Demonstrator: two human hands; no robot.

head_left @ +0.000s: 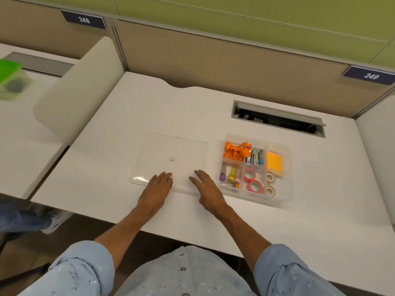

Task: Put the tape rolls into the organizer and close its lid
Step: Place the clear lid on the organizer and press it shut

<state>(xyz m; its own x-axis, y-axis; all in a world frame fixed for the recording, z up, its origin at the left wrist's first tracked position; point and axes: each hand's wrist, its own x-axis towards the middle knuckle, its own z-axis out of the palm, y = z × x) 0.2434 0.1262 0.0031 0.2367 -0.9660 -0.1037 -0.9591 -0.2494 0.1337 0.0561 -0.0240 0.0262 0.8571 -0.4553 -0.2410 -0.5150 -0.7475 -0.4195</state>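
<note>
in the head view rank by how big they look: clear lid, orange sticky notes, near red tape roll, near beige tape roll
1. clear lid
2. orange sticky notes
3. near red tape roll
4. near beige tape roll

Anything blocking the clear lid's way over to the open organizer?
Nothing visible. The flat clear plastic lid lies on the white desk just beside the clear compartmented organizer, bare desk between them. Both open hands, left and right, rest at its near edge.
</note>
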